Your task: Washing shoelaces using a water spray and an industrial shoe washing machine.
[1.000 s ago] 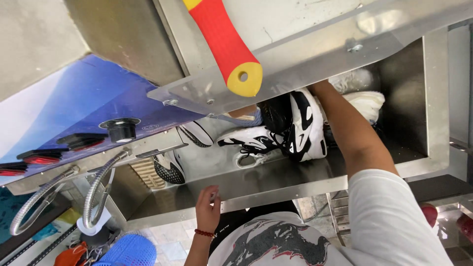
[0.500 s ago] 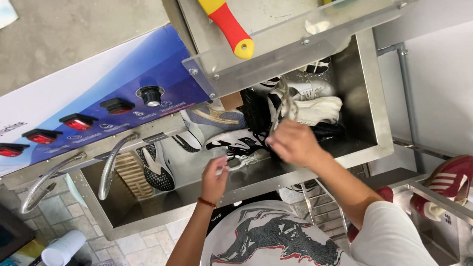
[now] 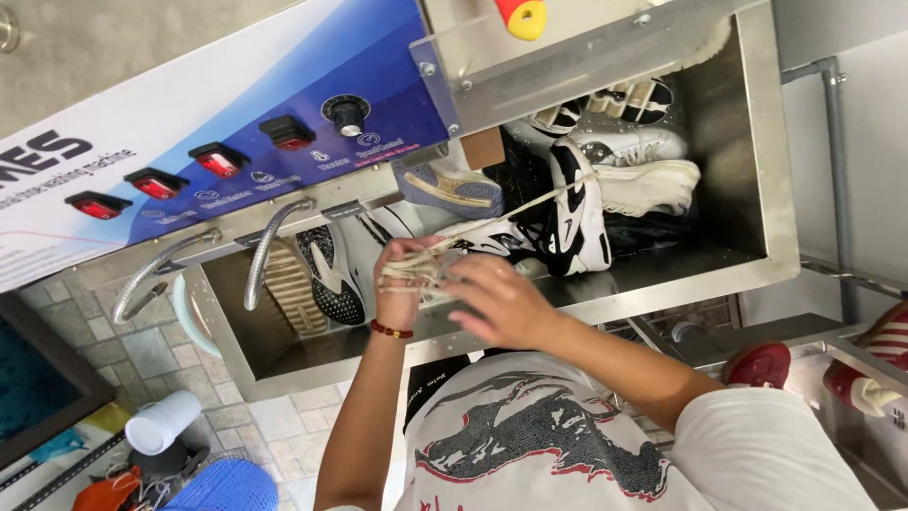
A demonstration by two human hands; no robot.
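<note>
My left hand, with a red bead bracelet at the wrist, has a cream shoelace wound around its fingers. My right hand lies beside it, fingers on the same bundle of lace. The lace runs taut up and to the right to a black-and-white sneaker that lies in a steel wash tub. Both hands hover over the tub's front rim. More shoes lie in the tub: white sneakers, a blue-grey shoe and a mesh-soled one.
Above the tub is a blue control panel with red rocker switches and a black knob. Two flexible metal hoses hang at left. A red-and-yellow handle sticks out at top. A white cup stands on tiles; red shoes at right.
My right hand has drawn back from inside the tub to the front rim and met my left hand. The lace is now wrapped around my left fingers and pulled taut.
</note>
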